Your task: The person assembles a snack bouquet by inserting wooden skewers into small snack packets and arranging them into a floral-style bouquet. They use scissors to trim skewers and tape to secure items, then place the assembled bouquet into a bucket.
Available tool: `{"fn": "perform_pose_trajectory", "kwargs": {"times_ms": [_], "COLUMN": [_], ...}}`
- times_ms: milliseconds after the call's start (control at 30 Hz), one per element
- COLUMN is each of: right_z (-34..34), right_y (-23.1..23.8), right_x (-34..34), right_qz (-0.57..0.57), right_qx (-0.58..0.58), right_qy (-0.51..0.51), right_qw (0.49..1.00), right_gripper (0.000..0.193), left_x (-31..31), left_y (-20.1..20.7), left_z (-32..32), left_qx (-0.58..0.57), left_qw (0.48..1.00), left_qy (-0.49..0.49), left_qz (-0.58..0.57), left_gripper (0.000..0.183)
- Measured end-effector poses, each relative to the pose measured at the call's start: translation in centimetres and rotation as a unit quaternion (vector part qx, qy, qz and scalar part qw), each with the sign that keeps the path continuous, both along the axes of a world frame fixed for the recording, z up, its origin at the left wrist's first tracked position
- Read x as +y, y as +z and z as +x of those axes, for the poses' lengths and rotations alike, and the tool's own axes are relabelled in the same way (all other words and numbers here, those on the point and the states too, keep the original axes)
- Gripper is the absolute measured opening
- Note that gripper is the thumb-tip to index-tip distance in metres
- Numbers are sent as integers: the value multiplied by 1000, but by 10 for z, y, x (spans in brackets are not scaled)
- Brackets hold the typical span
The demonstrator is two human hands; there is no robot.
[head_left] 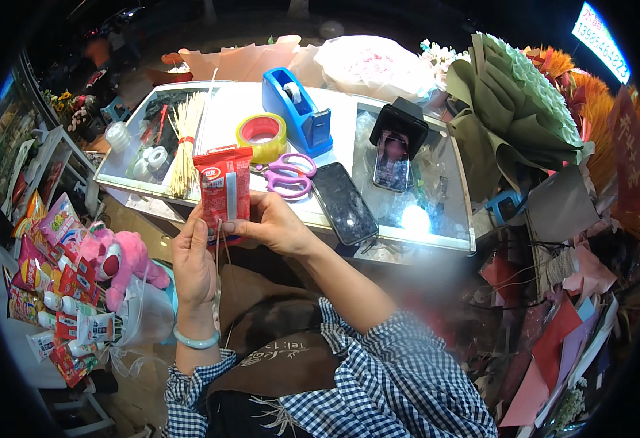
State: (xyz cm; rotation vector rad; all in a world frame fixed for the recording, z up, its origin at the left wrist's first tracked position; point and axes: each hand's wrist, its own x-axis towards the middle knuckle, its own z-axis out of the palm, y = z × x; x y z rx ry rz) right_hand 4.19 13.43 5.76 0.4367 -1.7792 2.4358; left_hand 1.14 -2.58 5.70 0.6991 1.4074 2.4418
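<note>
Above my lap, near the table's front edge, I hold a red snack packet (225, 182) upright between both hands. My left hand (196, 259) is closed at its lower left edge. My right hand (276, 223) grips its lower right edge, thumb across the front. Thin pale sticks (218, 270) run down from the packet's bottom beside my left palm; how they are joined to it is hidden. Just beyond lie purple-handled scissors (290, 175), a yellow tape roll (262, 137) and a dark phone (344, 203). A bundle of wooden skewers (187, 142) lies to the left.
A blue tape dispenser (298, 109) stands on the white-topped glass case (225, 109). On the right a second phone (393, 159) leans in a black stand. Wrapped bouquets (524, 102) line the back. At left are a snack-packet bouquet (64, 292) and a pink plush toy (123, 259).
</note>
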Motion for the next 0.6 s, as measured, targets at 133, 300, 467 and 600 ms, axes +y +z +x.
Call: {"fn": "perform_pose_trajectory", "kwargs": {"times_ms": [133,300,467,600], "right_z": [4,9,13,14], "right_y": [2,8,10,9], "right_x": [-2,-3,-3,-2], "right_qz": [-22,41,103,107], "right_qx": [17,47,81,85], "right_qy": [8,14,-6,6], "right_qw": [1000,998,991,991], "right_gripper": [34,33,33,30], "left_x": [-5,-6,-8,-11], "left_y": [0,-3,-4,-8], "left_z": [-4,-6,-6,-9], "left_qx": [-19,-33,-52,-67], "left_qw": [999,998,995,991], "left_qy": [-41,-59,-84,-117], "left_qz": [16,-2,-10,3], "left_gripper": [40,39,44,48]}}
